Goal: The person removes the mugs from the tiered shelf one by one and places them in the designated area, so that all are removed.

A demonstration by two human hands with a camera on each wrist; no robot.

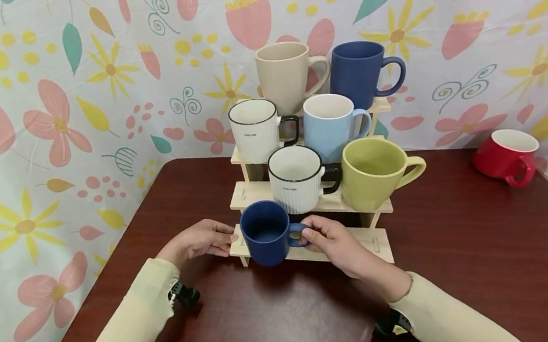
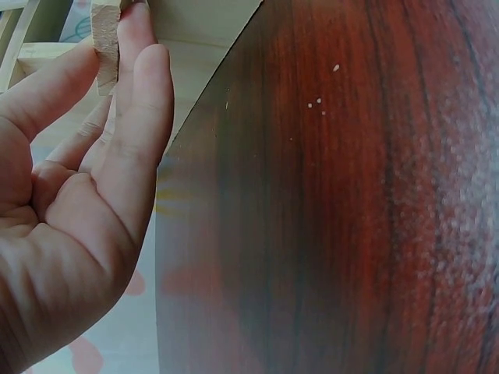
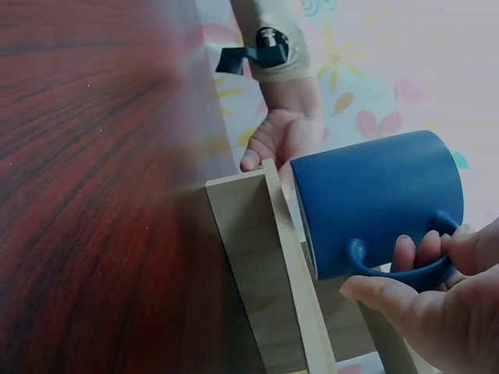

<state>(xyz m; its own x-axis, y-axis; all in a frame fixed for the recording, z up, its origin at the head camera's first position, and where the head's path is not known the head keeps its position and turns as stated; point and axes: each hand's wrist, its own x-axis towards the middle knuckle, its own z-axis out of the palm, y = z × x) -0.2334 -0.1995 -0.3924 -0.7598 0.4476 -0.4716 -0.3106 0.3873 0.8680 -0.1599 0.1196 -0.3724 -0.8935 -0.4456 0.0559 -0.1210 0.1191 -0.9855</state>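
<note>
A dark blue mug (image 1: 266,235) is at the left part of the wooden rack's lowest step (image 1: 355,243). My right hand (image 1: 335,242) pinches its handle, fingers curled round it in the right wrist view. Whether the mug's base touches the board, I cannot tell. With thumb and fingers, my left hand (image 1: 201,239) pinches the left end of that lowest board; the board's end (image 2: 107,47) shows between them in the left wrist view. Just above the blue mug stands a white ribbed mug (image 1: 296,182) with a black handle, beside a green mug (image 1: 368,175).
Higher on the rack are another white mug (image 1: 255,131), a light blue mug (image 1: 329,127), a beige mug (image 1: 285,76) and a second dark blue mug (image 1: 356,72). A red mug (image 1: 505,157) lies tilted at the right of the dark wooden table (image 1: 459,241). Patterned cloth (image 1: 98,100) hangs behind.
</note>
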